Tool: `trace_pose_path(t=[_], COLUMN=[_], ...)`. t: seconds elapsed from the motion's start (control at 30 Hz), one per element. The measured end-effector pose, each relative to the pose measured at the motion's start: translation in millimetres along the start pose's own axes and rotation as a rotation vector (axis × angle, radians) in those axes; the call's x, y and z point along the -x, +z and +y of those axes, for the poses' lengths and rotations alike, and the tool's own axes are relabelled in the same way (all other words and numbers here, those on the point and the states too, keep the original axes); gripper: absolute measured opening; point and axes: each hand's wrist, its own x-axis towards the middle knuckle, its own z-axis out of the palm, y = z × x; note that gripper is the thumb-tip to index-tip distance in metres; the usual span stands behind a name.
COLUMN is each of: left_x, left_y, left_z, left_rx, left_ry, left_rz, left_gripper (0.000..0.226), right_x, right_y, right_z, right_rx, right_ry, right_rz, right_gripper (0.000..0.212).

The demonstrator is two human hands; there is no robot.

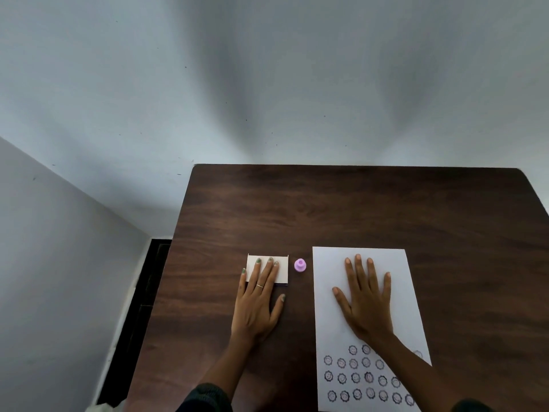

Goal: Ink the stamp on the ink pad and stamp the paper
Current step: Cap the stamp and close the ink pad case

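Note:
A small lilac stamp [300,265] stands upright on the dark wooden table, between a white ink pad case [282,267] and a white sheet of paper [410,316]. My left hand [258,301] lies flat with spread fingers, its fingertips resting on the closed ink pad case. My right hand [367,301] lies flat, fingers apart, on the blank upper half of the paper. Several rows of round dark stamp prints [356,379] fill the paper's near end. Neither hand touches the stamp.
The brown table [341,203] stands against a pale wall, with its left edge beside a dark gap down to the floor [142,292]. Bare tabletop stretches behind the stamp and to the right of the paper.

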Motion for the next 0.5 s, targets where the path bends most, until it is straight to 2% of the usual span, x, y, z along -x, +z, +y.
trace_pose_path(t=[0.5], left_x=[0.7], left_y=[-1.0], left_z=[1.7], left_rx=[-0.015], left_ry=[0.000], left_rz=[-0.022], left_gripper=[0.066], right_x=[2.0], right_y=[-3.1], right_z=[-1.6], right_rx=[-0.006], right_ry=[-0.003], right_rz=[-0.015], right_gripper=[0.075])
